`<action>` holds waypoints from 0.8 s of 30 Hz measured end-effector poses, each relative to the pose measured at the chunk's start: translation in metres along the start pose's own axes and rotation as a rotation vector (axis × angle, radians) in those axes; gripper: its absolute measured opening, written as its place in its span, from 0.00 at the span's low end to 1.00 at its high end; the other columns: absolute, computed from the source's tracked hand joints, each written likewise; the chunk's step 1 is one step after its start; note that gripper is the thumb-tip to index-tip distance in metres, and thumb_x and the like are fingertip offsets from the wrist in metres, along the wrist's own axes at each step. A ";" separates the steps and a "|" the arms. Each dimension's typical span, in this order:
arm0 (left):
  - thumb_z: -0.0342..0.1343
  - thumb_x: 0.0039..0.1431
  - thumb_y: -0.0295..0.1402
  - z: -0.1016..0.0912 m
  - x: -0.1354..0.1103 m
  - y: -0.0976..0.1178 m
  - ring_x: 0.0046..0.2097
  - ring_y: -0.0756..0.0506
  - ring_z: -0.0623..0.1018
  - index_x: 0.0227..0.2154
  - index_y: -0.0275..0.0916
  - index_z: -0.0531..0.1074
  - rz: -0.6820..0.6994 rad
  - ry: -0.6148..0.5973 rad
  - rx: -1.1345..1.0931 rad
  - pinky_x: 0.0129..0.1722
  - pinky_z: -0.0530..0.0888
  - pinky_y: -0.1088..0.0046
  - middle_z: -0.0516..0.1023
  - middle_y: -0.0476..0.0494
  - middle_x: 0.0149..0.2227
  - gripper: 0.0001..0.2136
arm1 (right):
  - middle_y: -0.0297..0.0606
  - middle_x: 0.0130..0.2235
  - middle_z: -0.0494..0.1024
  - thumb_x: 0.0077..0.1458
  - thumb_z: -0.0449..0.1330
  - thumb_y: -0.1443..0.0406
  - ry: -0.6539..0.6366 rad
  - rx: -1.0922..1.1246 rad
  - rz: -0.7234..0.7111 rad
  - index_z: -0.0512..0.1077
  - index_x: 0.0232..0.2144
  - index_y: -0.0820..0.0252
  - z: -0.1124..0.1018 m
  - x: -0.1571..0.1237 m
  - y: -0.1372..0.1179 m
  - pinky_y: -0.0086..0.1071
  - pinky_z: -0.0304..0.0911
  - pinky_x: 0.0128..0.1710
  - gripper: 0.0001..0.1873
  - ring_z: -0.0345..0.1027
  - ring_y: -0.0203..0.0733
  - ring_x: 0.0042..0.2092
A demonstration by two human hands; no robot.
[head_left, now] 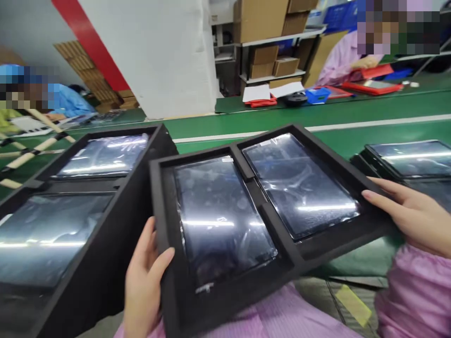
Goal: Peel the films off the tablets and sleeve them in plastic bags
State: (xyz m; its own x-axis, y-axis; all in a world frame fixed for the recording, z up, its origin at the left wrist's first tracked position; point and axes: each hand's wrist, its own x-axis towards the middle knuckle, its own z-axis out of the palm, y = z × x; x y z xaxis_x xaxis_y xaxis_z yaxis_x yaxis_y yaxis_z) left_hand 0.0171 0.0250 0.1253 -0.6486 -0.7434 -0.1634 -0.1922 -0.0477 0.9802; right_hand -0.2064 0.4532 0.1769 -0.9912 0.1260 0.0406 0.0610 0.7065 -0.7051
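Note:
I hold a black foam tray [310,251] above my lap, tilted down to the left. It carries two dark glossy screens in clear film, one on the left [220,220] and one on the right [298,183]. My left hand [146,277] grips the tray's left edge, thumb on the rim. My right hand [412,216] is closed on the tray's right end, fingers lying over the top edge.
A taller stack of black foam trays [102,263] with screens stands at my left. Another tray with a screen [412,157] lies at right on the green conveyor belt [352,119]. Two other people work at far left and far right. Cardboard boxes [262,21] fill shelves behind.

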 end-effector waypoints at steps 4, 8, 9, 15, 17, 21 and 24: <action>0.62 0.52 0.32 0.073 0.045 -0.032 0.60 0.36 0.75 0.66 0.41 0.61 -0.195 -0.225 -0.076 0.62 0.71 0.56 0.75 0.39 0.59 0.37 | 0.57 0.55 0.77 0.47 0.58 0.44 0.019 -0.031 0.131 0.74 0.51 0.58 0.036 -0.045 0.059 0.52 0.66 0.59 0.35 0.72 0.63 0.55; 0.62 0.50 0.24 0.093 0.105 -0.062 0.61 0.34 0.74 0.55 0.34 0.73 -0.116 -0.227 0.094 0.64 0.68 0.53 0.75 0.31 0.58 0.27 | 0.51 0.51 0.80 0.52 0.54 0.45 -0.079 0.006 0.175 0.72 0.50 0.62 0.093 -0.071 0.096 0.52 0.69 0.56 0.33 0.75 0.61 0.52; 0.63 0.49 0.25 0.096 0.122 -0.063 0.62 0.32 0.73 0.53 0.33 0.75 -0.073 -0.190 0.128 0.65 0.66 0.52 0.75 0.29 0.57 0.25 | 0.50 0.51 0.81 0.54 0.53 0.46 -0.111 -0.021 0.195 0.71 0.51 0.62 0.101 -0.071 0.101 0.51 0.70 0.55 0.32 0.76 0.60 0.52; 0.55 0.63 0.36 0.128 0.219 -0.052 0.65 0.40 0.69 0.62 0.36 0.66 0.051 -0.103 0.049 0.65 0.65 0.62 0.69 0.33 0.63 0.25 | 0.53 0.53 0.80 0.57 0.56 0.43 -0.406 -0.245 0.309 0.68 0.58 0.62 0.096 -0.021 0.099 0.48 0.72 0.49 0.37 0.77 0.62 0.51; 0.51 0.65 0.37 0.133 0.237 -0.056 0.65 0.39 0.70 0.64 0.33 0.62 0.022 -0.067 0.008 0.64 0.66 0.60 0.68 0.29 0.63 0.26 | 0.51 0.48 0.83 0.57 0.54 0.41 -0.499 -0.206 0.350 0.72 0.55 0.62 0.092 -0.002 0.095 0.45 0.76 0.41 0.37 0.80 0.60 0.45; 0.50 0.65 0.39 0.140 0.251 -0.069 0.65 0.41 0.69 0.66 0.27 0.58 0.036 0.007 -0.045 0.65 0.65 0.66 0.66 0.25 0.65 0.30 | 0.51 0.38 0.85 0.59 0.51 0.41 -0.568 -0.167 0.386 0.79 0.46 0.65 0.092 0.015 0.093 0.42 0.77 0.36 0.36 0.81 0.57 0.38; 0.51 0.64 0.38 0.147 0.256 -0.075 0.64 0.42 0.71 0.65 0.26 0.58 0.074 0.067 -0.050 0.64 0.66 0.68 0.67 0.26 0.64 0.30 | 0.52 0.45 0.84 0.60 0.50 0.42 -0.547 -0.180 0.351 0.79 0.47 0.66 0.094 0.014 0.095 0.43 0.75 0.47 0.35 0.80 0.59 0.47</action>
State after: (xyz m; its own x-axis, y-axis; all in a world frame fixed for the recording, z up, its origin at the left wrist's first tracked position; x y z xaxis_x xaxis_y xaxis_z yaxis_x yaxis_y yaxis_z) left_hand -0.2429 -0.0635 -0.0062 -0.6085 -0.7891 -0.0838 -0.1071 -0.0230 0.9940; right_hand -0.2253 0.4564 0.0438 -0.8229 0.0318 -0.5673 0.3616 0.7994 -0.4798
